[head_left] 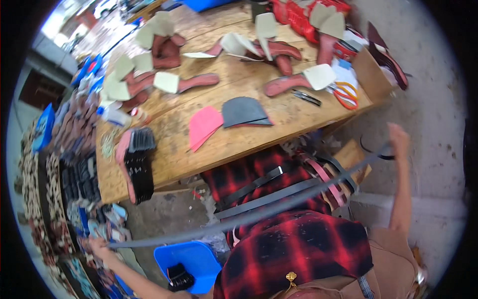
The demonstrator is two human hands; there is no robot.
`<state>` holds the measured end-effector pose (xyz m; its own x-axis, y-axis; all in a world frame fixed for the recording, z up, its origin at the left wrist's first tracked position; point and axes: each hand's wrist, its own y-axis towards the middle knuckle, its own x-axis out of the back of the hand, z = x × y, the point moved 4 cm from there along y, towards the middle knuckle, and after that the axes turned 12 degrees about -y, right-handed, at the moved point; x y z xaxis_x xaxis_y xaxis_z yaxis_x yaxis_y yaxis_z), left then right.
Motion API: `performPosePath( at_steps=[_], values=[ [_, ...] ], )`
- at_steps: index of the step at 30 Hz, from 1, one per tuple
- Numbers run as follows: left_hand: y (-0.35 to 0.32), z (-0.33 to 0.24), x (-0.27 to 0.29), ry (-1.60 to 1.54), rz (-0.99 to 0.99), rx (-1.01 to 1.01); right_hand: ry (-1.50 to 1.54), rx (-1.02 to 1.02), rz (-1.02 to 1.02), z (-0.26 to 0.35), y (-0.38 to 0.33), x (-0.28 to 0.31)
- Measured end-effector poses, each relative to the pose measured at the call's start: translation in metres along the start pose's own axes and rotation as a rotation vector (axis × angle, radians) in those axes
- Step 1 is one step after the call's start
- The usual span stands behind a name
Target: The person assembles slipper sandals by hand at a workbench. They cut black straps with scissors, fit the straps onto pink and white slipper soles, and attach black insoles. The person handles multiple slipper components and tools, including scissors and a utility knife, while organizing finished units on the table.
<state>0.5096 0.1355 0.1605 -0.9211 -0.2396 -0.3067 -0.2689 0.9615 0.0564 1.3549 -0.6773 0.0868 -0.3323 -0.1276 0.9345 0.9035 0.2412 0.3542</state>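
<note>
A long, narrow grey strip (259, 213) is stretched across my body and blurred by motion. Its left end is pinched in my left hand (99, 246), held out low at the far left. My right hand (397, 138), raised at the right beyond the table's edge, closes on the other end. On the red and black checked cloth over my lap lie a second grey strip (271, 198), a black strip (254, 187) and a pink strip (324, 180). A dark curved strip (369, 148) shows beside my right hand.
On the wooden table (174, 127) lie pink pieces (205, 125), dark grey pieces (246, 111), several insole-like pieces with cream flaps (199, 81), a black-handled cutter (306, 97) and orange-handled scissors (346, 94). A stack of dark sole shapes (138, 167) overhangs the edge. A blue bin (204, 264) stands below.
</note>
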Motion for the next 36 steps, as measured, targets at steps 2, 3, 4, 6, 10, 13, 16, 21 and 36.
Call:
performPosePath(
  at_steps=[2,3,4,6,10,13,16,21,36],
  values=[
    [-0.09,0.079,-0.12,-0.179,0.23,0.356,-0.291,0.298,0.222,0.067,-0.034,-0.002],
    [-0.155,0.092,-0.18,-0.236,0.403,0.564,-0.211,0.409,0.185,0.084,-0.045,-0.003],
    [-0.24,0.075,-0.237,-0.269,0.306,0.714,-0.076,0.414,0.079,0.113,-0.04,0.009],
    [-0.312,0.087,-0.279,-0.049,0.705,0.679,0.234,0.336,-0.009,0.175,-0.018,0.025],
    [-0.426,0.135,-0.367,-0.107,1.036,1.024,0.479,0.354,0.069,0.27,0.045,-0.008],
    [-0.485,0.161,-0.422,-0.034,1.201,0.925,0.443,0.304,0.179,0.294,0.053,-0.05],
    [-0.513,0.158,-0.449,-0.023,1.223,0.809,0.545,0.285,0.176,0.295,0.045,-0.059],
    [-0.529,0.174,-0.477,-0.087,1.228,0.905,1.632,-0.258,0.64,0.293,-0.016,-0.019],
    [-0.603,0.253,-0.665,0.666,1.645,-0.85,1.604,-0.387,0.253,0.227,-0.032,0.049]
  ],
)
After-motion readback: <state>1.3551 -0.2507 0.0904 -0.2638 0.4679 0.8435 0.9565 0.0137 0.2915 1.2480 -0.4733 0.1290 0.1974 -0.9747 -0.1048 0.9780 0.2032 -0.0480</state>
